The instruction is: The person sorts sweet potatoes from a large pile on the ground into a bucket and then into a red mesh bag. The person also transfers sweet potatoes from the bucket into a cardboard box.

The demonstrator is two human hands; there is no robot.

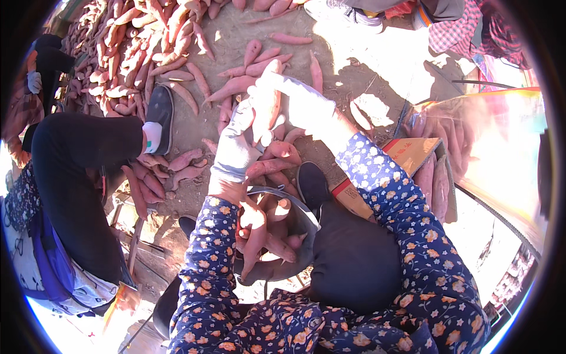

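Note:
A pale sweet potato (266, 108) is held up between my two hands, over the ground. My left hand (238, 141), in a white glove, grips its lower left side. Around its upper end closes my right hand (305, 99), gloved too and washed out by the sun. Below, between my legs, stands a dark bucket (307, 241) filled with several sweet potatoes (255, 232). More sweet potatoes (276, 163) lie on the dirt just beyond the bucket's rim, partly hidden by my left hand.
A large heap of sweet potatoes (128, 48) spreads at upper left. A person's leg (88, 137) is close on my left. At right, a cardboard box (411, 155) and a clear plastic bag (491, 132) hold sweet potatoes. Another person's shoe (349, 15) shows at the top.

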